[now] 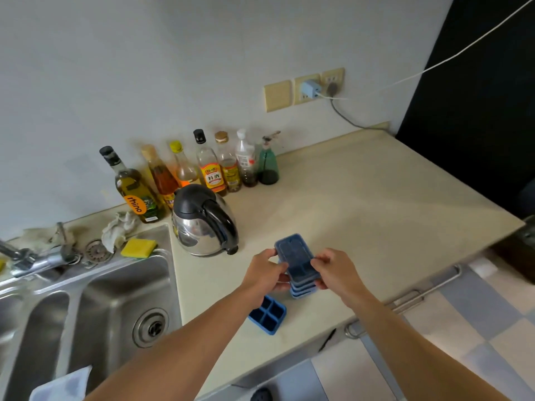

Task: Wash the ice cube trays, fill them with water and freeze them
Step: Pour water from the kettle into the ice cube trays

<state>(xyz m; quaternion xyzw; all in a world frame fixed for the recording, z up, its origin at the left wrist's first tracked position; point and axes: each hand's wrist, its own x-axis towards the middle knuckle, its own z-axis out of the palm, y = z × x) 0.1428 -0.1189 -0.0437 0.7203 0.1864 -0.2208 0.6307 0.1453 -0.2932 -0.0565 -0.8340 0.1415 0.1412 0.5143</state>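
While left hand (267, 270) and right hand (337, 270) flank stack of ice cube trays (296, 260), fingers (321, 260) grip its opposite edges, likely to peel top tray off. Just beneath left fingers, single tray (267, 314) lies on desk (362, 204); sink (115, 285) farther left, for washing.

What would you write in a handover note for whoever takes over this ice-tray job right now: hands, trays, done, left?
Left hand and right hand both grip the top of the stacked blue lidded plastic ice cube trays on the beige counter.
One open blue tray lies beside the stack.
Done: nothing visibly washed.
Left: wash at the steel sink, fill, freeze.
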